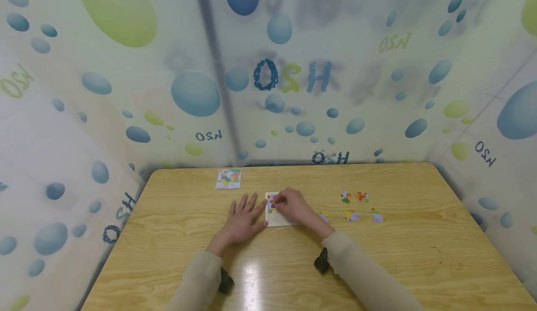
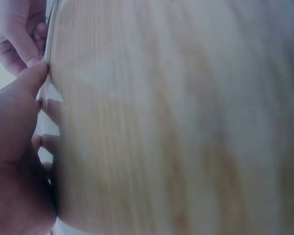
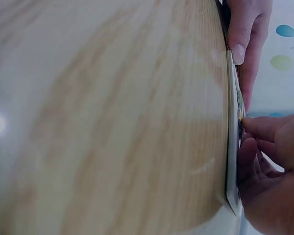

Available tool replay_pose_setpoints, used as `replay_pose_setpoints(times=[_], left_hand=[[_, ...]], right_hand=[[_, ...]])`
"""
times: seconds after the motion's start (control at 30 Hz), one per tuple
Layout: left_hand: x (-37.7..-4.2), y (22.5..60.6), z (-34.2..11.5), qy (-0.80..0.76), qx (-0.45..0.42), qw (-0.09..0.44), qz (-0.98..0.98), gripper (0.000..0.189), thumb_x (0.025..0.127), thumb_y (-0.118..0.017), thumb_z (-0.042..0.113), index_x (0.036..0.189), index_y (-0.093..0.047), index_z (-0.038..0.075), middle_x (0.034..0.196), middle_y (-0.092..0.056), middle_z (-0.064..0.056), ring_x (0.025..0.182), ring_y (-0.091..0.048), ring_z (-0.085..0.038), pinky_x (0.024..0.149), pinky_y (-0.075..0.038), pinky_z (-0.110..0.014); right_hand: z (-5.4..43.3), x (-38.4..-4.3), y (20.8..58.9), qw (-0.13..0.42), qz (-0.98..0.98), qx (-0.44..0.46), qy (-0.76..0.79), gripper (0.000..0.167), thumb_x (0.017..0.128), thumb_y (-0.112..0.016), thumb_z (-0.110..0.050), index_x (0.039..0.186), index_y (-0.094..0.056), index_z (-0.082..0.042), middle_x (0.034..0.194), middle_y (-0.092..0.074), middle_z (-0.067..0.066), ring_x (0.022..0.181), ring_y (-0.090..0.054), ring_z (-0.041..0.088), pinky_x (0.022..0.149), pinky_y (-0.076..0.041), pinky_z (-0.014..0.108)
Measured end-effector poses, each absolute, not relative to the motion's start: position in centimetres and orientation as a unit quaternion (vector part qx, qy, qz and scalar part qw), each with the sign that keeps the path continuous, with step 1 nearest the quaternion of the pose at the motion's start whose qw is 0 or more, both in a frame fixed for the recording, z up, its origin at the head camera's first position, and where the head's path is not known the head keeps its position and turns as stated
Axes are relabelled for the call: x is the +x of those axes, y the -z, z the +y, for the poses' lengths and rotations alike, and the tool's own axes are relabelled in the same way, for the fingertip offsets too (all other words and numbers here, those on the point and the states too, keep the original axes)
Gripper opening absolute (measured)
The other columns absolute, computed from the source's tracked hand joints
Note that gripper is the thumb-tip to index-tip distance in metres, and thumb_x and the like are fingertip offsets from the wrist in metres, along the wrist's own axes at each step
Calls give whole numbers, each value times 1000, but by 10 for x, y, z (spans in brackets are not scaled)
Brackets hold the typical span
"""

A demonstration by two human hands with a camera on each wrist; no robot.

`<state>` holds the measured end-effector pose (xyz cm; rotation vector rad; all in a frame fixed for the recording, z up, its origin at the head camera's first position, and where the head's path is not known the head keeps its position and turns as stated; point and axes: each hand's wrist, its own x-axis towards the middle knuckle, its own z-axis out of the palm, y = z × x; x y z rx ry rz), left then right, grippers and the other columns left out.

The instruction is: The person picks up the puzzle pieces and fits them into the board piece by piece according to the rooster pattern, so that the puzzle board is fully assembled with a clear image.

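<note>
A shallow white puzzle tray (image 1: 282,220) lies on the table, with colourful pieces (image 1: 270,203) fitted in its upper left part. My left hand (image 1: 242,223) rests beside it, fingers spread, its thumb and index fingertip touching the tray's left edge. Over the tray, my right hand (image 1: 293,204) pinches a puzzle piece (image 3: 241,126) between thumb and fingers, low against the tray's surface. Most of that piece is hidden by the fingertips. In the left wrist view, the left thumb (image 2: 35,73) sits at the tray's edge, close to the right hand.
Loose puzzle pieces lie to the right, among them a red-brown one (image 1: 362,196), a yellow and purple one (image 1: 350,215) and a purple one (image 1: 376,216). Another piece (image 1: 323,217) is partly behind the right wrist. A square picture card (image 1: 228,179) lies at the back left of the wooden table (image 1: 168,255).
</note>
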<state>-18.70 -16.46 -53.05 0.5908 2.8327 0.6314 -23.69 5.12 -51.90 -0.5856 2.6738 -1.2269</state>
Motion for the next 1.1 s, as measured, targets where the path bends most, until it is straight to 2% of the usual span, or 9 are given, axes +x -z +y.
replay_pose_setpoints(times=[0.43, 0.8, 0.93, 1.1], left_hand=[[-187, 531, -165, -212, 197, 92, 953, 67, 105, -51, 50, 162, -34, 19, 170, -11, -14, 156, 1, -40, 117, 4, -67], [-189, 532, -164, -216, 206, 90, 950, 67, 105, -51, 50, 162, -33, 18, 170, -11, -16, 155, 0, -41, 117, 3, -68], [-187, 529, -164, -215, 207, 90, 950, 66, 105, -52, 47, 161, -35, 16, 170, -13, -17, 155, -1, -43, 116, 1, -69], [-185, 522, -163, -211, 204, 94, 951, 65, 105, -53, 45, 160, -37, 15, 169, -15, -19, 154, -3, -45, 116, 0, -70]], right_hand=[[51, -238, 522, 45, 887, -251, 385, 12, 89, -77, -4, 99, -80, -11, 87, -62, -2, 81, -55, 13, 74, -47, 31], [51, -238, 520, 45, 893, -269, 358, 9, 90, -77, -6, 97, -81, -11, 91, -65, -1, 87, -61, 17, 78, -50, 33], [54, -238, 520, 57, 886, -274, 369, 10, 91, -76, -6, 99, -79, -9, 91, -65, 0, 85, -60, 15, 78, -50, 33], [72, -240, 508, 91, 875, -249, 406, 18, 93, -73, -4, 110, -77, -9, 101, -67, 3, 85, -58, 15, 77, -51, 34]])
